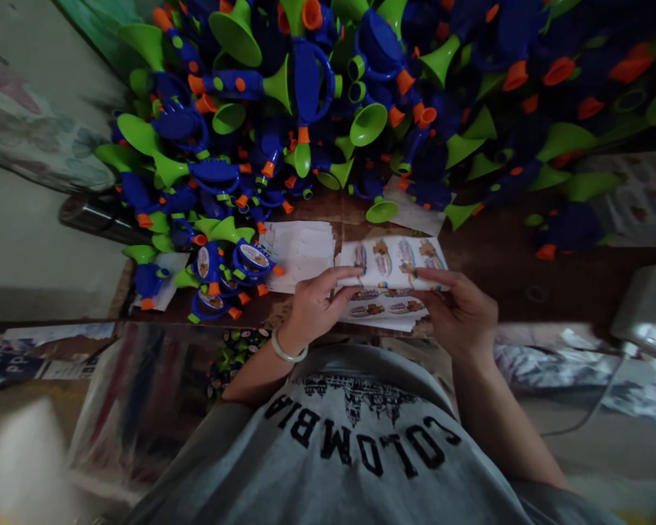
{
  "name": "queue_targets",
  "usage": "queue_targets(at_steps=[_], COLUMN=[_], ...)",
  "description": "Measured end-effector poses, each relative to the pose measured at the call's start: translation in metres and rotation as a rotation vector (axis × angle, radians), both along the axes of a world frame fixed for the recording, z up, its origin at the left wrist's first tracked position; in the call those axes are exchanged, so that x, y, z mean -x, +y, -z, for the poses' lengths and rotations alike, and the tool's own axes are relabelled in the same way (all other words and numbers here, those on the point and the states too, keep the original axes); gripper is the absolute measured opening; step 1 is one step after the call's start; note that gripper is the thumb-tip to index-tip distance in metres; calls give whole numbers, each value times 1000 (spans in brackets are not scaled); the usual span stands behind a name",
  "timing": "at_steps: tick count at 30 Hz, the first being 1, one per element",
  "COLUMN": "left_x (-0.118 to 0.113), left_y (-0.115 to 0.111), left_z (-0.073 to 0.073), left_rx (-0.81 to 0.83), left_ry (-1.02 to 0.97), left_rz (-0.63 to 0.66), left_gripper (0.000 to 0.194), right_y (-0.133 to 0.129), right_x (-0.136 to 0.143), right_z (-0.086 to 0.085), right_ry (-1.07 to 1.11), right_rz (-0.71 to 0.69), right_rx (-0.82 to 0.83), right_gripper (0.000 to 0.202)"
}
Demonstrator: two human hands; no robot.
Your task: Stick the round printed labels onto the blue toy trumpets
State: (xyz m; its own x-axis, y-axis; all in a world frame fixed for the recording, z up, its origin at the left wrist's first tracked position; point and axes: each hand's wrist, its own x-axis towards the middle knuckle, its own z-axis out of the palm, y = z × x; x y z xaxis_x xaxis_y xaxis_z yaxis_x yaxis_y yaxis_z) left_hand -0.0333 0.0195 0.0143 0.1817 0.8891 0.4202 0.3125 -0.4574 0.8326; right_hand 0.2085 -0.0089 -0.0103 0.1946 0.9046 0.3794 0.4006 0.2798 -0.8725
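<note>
Between my two hands is a sheet of stickers [396, 257], white with brown bear figures and rainbow-coloured bits, bent along its near edge. My left hand [320, 302], with a pale bangle at the wrist, pinches its left end between thumb and fingers. At the right end, my right hand [464, 310] grips it the same way. Just under it lies a stack of similar sticker sheets [385, 310]. Left of the sheet is a pile of white papers [298, 251]. Several blue toy trumpets [251, 259] with oval stickers on their sides lie near the left end of the table.
A large heap of blue toy trumpets [309, 80] with green bells and orange mouthpieces covers the back of the brown table [492, 281]. A dark cylinder [101, 217] lies at the left. A pale box [648, 306] with a cable stands at the right edge.
</note>
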Motion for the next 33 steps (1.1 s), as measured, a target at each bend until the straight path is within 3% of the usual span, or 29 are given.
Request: queue_targets(at_steps=[2, 6, 9, 11, 14, 16, 19, 22, 23, 25, 26, 28, 30, 33], left_x=[-2, -12, -18, -21, -23, -24, -22, -15, -12, -7, -6, -6, -9, -12], left_y=[-1, -4, -7, -9, -12, -14, -12, -4, -1, 3, 4, 2, -2, -5], left_z=[-4, -9, -14, -18, -25, -27, -25, -18, -16, -13, -12, -13, -15, -18], left_rx=[25, 270, 297, 295, 332, 360, 414, 401, 368, 295, 272, 239, 187, 87], left_ry=[-54, -291, -309, -306, -302, -307, -360, -443, -455, -424, -391, -333, -302, -273], left_rz=[-12, 4, 19, 53, 141, 141, 28, -154, -207, -240, -227, -165, -100, -33], left_gripper=[11, 25, 25, 24, 29, 36, 39, 37, 37, 37, 36, 32, 27, 19], right_y=[-1, 0, 1, 1, 4, 6, 0, -15, -19, -21, -18, -9, 1, 8], right_x=[-1, -4, 0, 8, 24, 33, 39, 37, 35, 33, 32, 32, 33, 36], right_z=[-6, -19, -33, -42, -48, -48, -53, -63, -66, -67, -66, -59, -50, -39], right_ry=[-55, -273, -474, -523, -487, -440, -447, -521, -495, -360, -298, -295, -411, -456], right_rz=[30, 57, 92, 12, -119, -109, -81, -335, -408, -385, -314, -185, -167, -173], right_rx=[-24, -45, -75, -140, -275, -346, -532, -711, -707, -627, -565, -465, -395, -332], right_gripper=[12, 15, 37, 43, 27, 27, 24, 17, 17, 13, 16, 43, 72, 91])
